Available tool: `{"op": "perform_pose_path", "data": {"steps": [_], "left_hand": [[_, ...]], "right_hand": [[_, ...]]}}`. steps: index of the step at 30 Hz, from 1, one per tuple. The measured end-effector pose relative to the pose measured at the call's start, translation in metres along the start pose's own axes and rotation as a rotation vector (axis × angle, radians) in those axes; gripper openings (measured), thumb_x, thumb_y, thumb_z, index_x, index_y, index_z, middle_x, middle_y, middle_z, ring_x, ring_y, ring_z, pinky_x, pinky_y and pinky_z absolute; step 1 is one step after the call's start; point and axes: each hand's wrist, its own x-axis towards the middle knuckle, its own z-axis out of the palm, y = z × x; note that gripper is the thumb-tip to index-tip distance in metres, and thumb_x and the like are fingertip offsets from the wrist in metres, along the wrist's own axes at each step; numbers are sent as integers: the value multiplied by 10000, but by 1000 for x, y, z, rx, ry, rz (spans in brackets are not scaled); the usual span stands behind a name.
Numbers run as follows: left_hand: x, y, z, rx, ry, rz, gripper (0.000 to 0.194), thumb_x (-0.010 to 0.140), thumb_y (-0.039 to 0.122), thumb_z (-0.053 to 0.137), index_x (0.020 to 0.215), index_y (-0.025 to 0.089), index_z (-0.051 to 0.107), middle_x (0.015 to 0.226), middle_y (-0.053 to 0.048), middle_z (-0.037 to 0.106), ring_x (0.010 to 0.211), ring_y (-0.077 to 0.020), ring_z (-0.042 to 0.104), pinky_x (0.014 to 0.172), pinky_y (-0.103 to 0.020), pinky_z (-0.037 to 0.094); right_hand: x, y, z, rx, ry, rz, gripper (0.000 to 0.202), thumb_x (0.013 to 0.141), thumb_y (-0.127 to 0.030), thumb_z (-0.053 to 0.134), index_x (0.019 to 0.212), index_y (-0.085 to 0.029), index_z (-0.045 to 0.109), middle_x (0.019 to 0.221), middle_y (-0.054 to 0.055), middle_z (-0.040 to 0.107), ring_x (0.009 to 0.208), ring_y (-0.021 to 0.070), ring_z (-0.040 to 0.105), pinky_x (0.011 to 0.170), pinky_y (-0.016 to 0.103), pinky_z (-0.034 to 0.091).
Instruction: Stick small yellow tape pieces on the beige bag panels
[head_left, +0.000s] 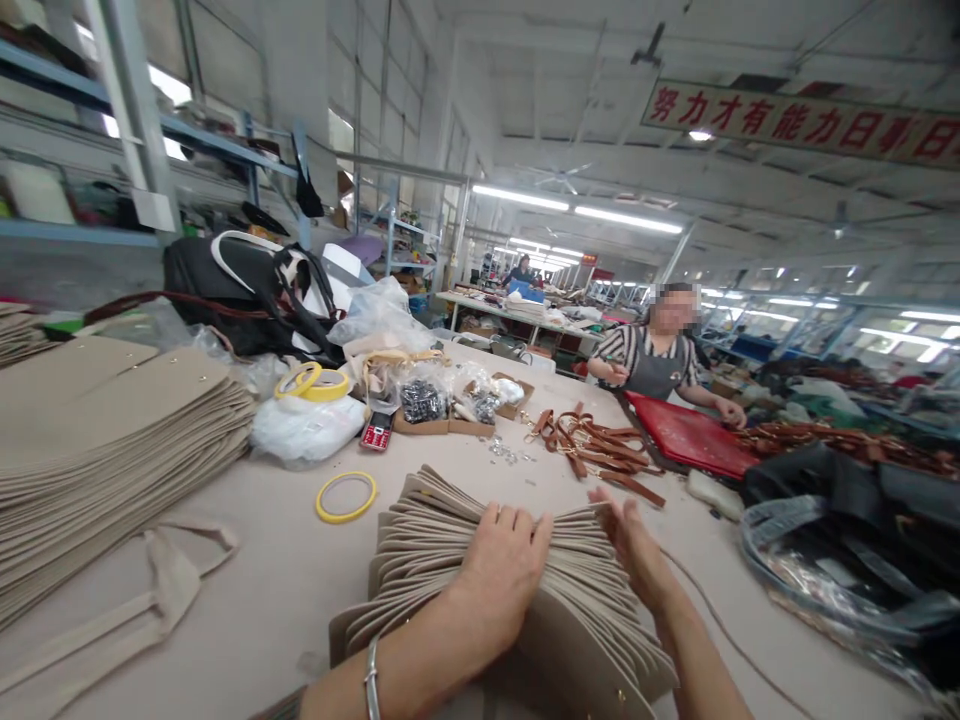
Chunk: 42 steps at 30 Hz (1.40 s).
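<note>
A thick stack of beige flat panels (427,540), fanned apart along its upper edges, rests on the table in front of me. My left hand (506,565), with a silver bangle at the wrist, lies across the middle of the stack, its fingers curled over the panel edges. At the right side of the same stack is my right hand (636,545), fingers stretched out and touching the panels' edge. Small metal studs show on the lowest panel. The undersides of the panels are hidden.
A taller pile of beige panels (97,430) stands at left, beside a beige strap (169,585). Ahead lie a yellow tape roll (346,497), bagged hardware (424,400) and brown leather straps (592,440). A person (660,350) stands across the table. Black bags (847,540) are at right.
</note>
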Motion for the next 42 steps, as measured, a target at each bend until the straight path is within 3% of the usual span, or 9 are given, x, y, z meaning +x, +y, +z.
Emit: {"op": "perform_pose_path", "data": {"steps": [6, 13, 18, 22, 26, 31, 35, 38, 42], "left_hand": [[-1, -2, 3, 29, 38, -4, 814, 717, 307, 693, 1410, 133, 304, 1104, -145, 555, 979, -299, 522, 889, -457, 394], [0, -2, 3, 25, 26, -9, 758, 764, 247, 645, 1424, 102, 303, 1095, -151, 579, 966, -285, 535, 886, -443, 413], [5, 0, 9, -21, 19, -76, 615, 841, 169, 540, 1425, 137, 349, 1161, -156, 587, 1046, -294, 535, 967, -467, 372], [5, -3, 16, -36, 69, -84, 534, 901, 95, 390, 1423, 209, 381, 1171, -135, 594, 1073, -285, 537, 998, -483, 347], [4, -6, 12, -57, 8, -58, 645, 824, 170, 560, 1433, 175, 347, 1203, -162, 564, 1081, -306, 523, 981, -482, 352], [2, -2, 6, -62, 9, -75, 784, 725, 222, 656, 1432, 145, 327, 1211, -176, 543, 1096, -323, 494, 998, -505, 315], [1, -3, 2, -66, -22, -56, 849, 685, 243, 697, 1437, 126, 322, 1199, -187, 544, 1072, -330, 503, 979, -503, 339], [0, -4, -1, -54, -44, -45, 872, 673, 249, 701, 1443, 120, 312, 1186, -177, 550, 1055, -332, 508, 962, -493, 362], [-2, -4, 2, -50, -2, -25, 867, 670, 245, 703, 1443, 140, 324, 1187, -154, 555, 1048, -321, 507, 965, -481, 368]], "right_hand": [[-19, -9, 19, 92, -126, 40, 717, 821, -748, 369, 1292, -243, 563, 1293, 107, 612, 1206, 269, 557, 1093, 493, 324], [-102, -50, 12, -650, 86, -602, 716, 788, -459, 664, 1421, -248, 406, 1468, 99, 426, 1348, 331, 379, 1119, 534, 284], [-127, -1, 72, -974, 134, -886, 563, 845, -460, 596, 1366, -275, 493, 1436, 80, 465, 1338, 369, 381, 1106, 607, 270], [-101, 26, 84, -1027, 79, -896, 630, 833, -536, 568, 1377, -229, 490, 1398, 111, 500, 1292, 388, 438, 1096, 609, 291], [-99, 4, 45, -831, 186, -770, 675, 850, -583, 493, 1422, -230, 423, 1442, 78, 458, 1353, 359, 357, 1123, 567, 271], [-98, 7, -6, -377, 550, -285, 860, 843, -700, 371, 1480, -130, 273, 1540, 110, 266, 1425, 305, 201, 1159, 539, 149], [-88, 37, -2, -80, 367, -39, 991, 755, -832, 318, 1394, -83, 428, 1421, 178, 459, 1363, 320, 350, 1118, 531, 268], [-94, 37, 12, -95, 274, -87, 945, 788, -798, 332, 1440, -115, 361, 1456, 164, 417, 1356, 295, 372, 1117, 487, 291], [-110, 24, 21, -371, 400, -422, 865, 844, -700, 382, 1498, -157, 223, 1547, 115, 263, 1423, 290, 220, 1169, 480, 153]]}}
